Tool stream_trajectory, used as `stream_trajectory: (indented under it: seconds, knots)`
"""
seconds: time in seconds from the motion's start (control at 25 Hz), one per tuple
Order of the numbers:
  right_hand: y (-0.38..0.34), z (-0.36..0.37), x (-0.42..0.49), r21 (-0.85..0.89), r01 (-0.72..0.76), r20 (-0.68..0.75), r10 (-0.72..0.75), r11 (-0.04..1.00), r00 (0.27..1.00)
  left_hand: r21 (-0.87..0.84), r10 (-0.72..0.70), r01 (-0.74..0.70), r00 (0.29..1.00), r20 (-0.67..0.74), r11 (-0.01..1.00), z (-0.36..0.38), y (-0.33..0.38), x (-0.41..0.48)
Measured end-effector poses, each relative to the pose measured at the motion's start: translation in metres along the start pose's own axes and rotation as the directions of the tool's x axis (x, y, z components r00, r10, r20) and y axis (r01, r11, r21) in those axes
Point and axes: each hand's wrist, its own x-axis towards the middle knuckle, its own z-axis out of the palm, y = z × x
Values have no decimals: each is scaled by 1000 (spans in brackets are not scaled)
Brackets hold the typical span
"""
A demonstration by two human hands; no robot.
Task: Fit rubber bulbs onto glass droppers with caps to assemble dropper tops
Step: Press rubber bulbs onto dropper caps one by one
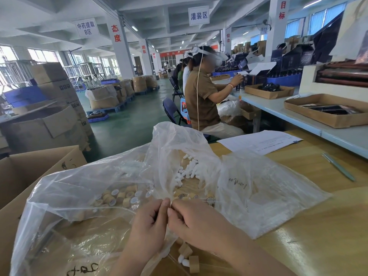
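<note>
Head view: left hand [148,226] and right hand [191,222] curled, fingertips meeting, probably mating bulb to dropper; can't tell what's held. Bulbs [189,168], caps [119,196] within reach on counter [298,246]; finished tops [187,255] below wrists.

My left hand [148,222] and my right hand [191,220] are bare. Both my arms are bare too, as far as I can see them. The nails I can see are short and plain.
</note>
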Motion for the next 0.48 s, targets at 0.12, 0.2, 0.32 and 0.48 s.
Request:
stream_trajectory:
  seconds: [0.12,0.2,0.32,0.48]
  knots:
    - [2,2,-2,24,-10,-20,11,1000,1000,-24,-32,32,999,4,999,1,-3,0]
    - [7,1,-4,-13,-22,-24,21,1000,999,-22,-61,61,998,17,998,2,-7,-2]
    - [15,-2,-5,-98,-58,-35,55,993,998,23,-95,95,995,-8,995,6,-11,-4]
    - [21,-3,-3,-102,-88,-44,84,991,995,68,-70,72,997,-37,995,7,-12,-5]
